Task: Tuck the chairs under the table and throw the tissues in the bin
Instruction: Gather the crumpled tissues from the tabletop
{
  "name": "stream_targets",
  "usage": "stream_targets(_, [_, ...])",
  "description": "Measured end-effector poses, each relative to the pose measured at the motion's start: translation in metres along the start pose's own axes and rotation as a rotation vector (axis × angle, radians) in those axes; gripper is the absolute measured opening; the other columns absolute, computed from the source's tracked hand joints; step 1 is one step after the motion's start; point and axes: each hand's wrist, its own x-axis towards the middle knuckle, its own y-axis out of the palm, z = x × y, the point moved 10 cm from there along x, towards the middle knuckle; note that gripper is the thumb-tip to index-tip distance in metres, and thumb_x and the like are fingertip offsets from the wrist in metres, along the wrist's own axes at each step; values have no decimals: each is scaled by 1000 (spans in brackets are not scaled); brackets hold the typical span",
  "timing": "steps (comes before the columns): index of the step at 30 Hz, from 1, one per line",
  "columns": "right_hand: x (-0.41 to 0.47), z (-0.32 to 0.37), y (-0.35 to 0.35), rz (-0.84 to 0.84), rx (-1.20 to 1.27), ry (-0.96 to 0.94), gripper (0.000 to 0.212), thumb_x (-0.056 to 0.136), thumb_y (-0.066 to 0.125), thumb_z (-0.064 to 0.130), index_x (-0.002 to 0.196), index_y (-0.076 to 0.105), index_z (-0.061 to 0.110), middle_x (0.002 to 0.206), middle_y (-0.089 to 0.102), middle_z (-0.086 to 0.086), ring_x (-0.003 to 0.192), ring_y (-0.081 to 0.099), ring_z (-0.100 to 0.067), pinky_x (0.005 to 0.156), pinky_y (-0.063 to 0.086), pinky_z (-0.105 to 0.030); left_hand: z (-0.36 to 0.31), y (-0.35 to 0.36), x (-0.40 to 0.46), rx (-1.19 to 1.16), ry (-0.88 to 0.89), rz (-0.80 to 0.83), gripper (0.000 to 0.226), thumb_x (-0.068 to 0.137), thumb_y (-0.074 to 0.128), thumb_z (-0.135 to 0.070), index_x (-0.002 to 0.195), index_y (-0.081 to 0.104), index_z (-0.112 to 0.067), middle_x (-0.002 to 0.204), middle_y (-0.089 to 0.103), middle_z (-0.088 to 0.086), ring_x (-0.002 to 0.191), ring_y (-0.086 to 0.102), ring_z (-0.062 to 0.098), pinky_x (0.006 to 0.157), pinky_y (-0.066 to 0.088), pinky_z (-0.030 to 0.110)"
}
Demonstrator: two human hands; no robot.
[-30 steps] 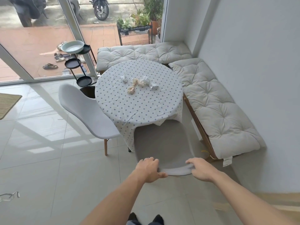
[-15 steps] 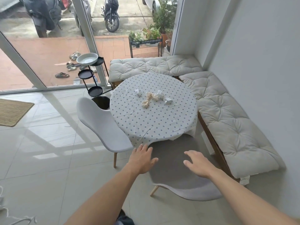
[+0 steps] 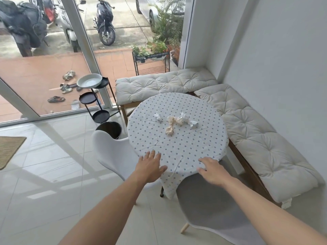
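A round table with a dotted white cloth stands in the corner. Several crumpled tissues, white and beige, lie near its middle. A grey chair sits at the table's near side, its seat partly under the cloth. A second pale grey chair stands at the table's left, seat towards the table. A black bin is on the floor behind that chair. My left hand is open over the table's near edge, fingers spread. My right hand is open above the near chair, holding nothing.
Cushioned benches run along the back and right walls. A black three-tier stand with a pale bowl is beside the glass door. A woven mat lies at the left on the tiled floor.
Both hands let go of the near chair's back and moved forward to the table's near edge. The view came closer to the table.
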Motion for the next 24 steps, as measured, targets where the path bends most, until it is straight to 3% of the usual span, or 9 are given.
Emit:
stream_targets(12, [143, 7, -13, -3, -48, 81, 63, 100, 42, 50, 154, 28, 22, 165, 23, -7, 149, 22, -29, 117, 29, -53, 12, -14, 134, -54, 65, 63, 77, 105, 42, -56, 163, 9, -19, 172, 2, 19, 158, 5, 38, 127, 13, 55])
stream_targets(16, [210, 9, -15, -6, -52, 113, 69, 99, 43, 55, 156, 22, 24, 167, 14, -9, 152, 12, -30, 119, 24, -58, 18, -14, 204, -39, 85, 79, 79, 104, 48, -50, 163, 5, -19, 172, -1, 20, 158, 2, 38, 127, 13, 55])
stream_targets(21, [294, 8, -25, -45, -67, 174, 79, 91, 51, 62, 155, 16, 32, 168, 0, -10, 154, -4, -32, 117, 8, -69, 14, -13, 286, 12, 126, 70, 89, 100, 63, -33, 163, 2, -18, 171, -9, 21, 158, -2, 41, 128, 13, 55])
stream_targets(24, [336, 6, -30, -75, -49, 202, 83, 86, 58, 64, 152, 15, 40, 168, -8, -8, 153, -9, -36, 114, 9, -74, 9, -7, 322, 48, 152, 79, 93, 100, 64, -26, 163, -5, -19, 169, -20, 20, 157, -11, 41, 128, 8, 55])
